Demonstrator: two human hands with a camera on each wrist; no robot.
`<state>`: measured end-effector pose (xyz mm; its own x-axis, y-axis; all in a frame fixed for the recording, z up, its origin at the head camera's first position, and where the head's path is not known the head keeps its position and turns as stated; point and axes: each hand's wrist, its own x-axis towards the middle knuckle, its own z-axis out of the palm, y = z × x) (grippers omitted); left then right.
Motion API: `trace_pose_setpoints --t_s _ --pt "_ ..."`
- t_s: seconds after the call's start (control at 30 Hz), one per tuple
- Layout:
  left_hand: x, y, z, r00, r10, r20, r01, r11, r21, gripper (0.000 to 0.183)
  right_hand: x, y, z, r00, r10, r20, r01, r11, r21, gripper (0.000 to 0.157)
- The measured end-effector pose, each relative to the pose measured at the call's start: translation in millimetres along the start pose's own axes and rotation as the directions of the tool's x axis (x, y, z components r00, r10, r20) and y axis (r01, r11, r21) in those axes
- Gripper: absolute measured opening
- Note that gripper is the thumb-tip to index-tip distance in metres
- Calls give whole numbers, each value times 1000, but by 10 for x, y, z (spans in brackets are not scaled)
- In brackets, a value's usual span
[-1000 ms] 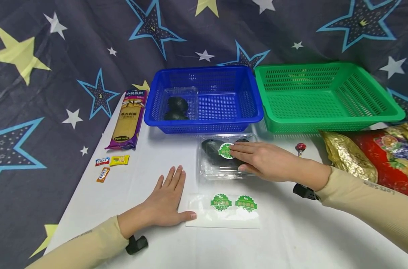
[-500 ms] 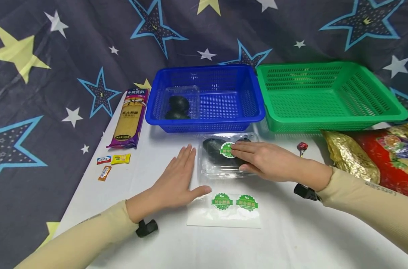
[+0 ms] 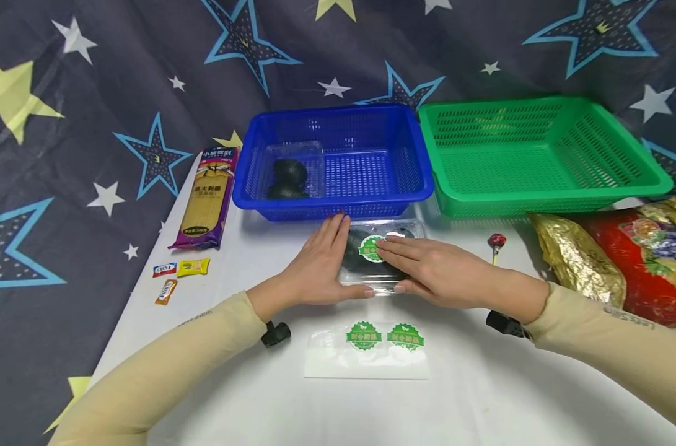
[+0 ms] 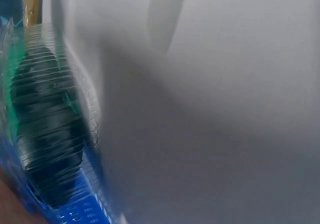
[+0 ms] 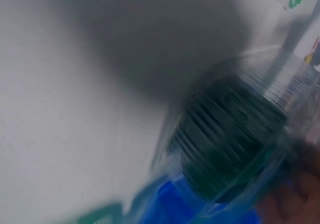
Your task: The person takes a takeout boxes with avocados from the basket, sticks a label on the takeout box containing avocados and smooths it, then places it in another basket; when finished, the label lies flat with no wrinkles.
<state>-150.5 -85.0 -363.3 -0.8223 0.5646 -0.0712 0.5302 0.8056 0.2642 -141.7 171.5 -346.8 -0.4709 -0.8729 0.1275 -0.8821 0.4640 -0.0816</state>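
Observation:
A clear plastic clamshell box point(image 3: 382, 272) holding dark, rounded fruits point(image 3: 365, 265) lies before the blue basket in the head view. On its lid is a round green-and-white sticker point(image 3: 370, 249). My right hand point(image 3: 435, 266) rests over the right half of the lid, straight fingertips on the sticker's edge. My left hand point(image 3: 322, 266) lies along the box's left side, fingers straight and thumb stretched toward its front edge. Both wrist views are blurred; the ribbed box point(image 4: 47, 119) shows at the left in one and the dark fruit point(image 5: 230, 134) at the right in the other.
A sheet point(image 3: 365, 367) with two green stickers lies in front. Behind stand a blue basket point(image 3: 338, 209), with another fruit box point(image 3: 295, 148) inside, and a green basket point(image 3: 549, 199). Pasta point(image 3: 206, 201) and candies point(image 3: 193, 267) lie left; a lollipop point(image 3: 497, 240) and red-gold bag point(image 3: 650, 266) right.
My left hand has moved right and away from me, from beside the sticker sheet to the box's left side. My right hand has stayed on the lid at the sticker.

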Motion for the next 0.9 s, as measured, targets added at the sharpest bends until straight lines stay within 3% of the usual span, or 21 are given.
trace_pose_setpoints --t_s 0.17,0.33,0.63,0.9 --pt "5 -3 0 1000 17 -8 -17 999 -28 126 35 -59 5 998 -62 -15 62 998 14 62" --pt "-7 -11 0 1000 20 19 -19 997 -73 126 153 -143 26 997 -69 25 68 996 51 62" --pt "0 -6 1 998 44 34 -42 997 -58 123 353 -169 69 995 0 100 -5 999 44 69" --pt "-11 -2 -20 999 30 24 -29 999 -39 122 386 -139 55 990 47 133 -53 998 41 71"
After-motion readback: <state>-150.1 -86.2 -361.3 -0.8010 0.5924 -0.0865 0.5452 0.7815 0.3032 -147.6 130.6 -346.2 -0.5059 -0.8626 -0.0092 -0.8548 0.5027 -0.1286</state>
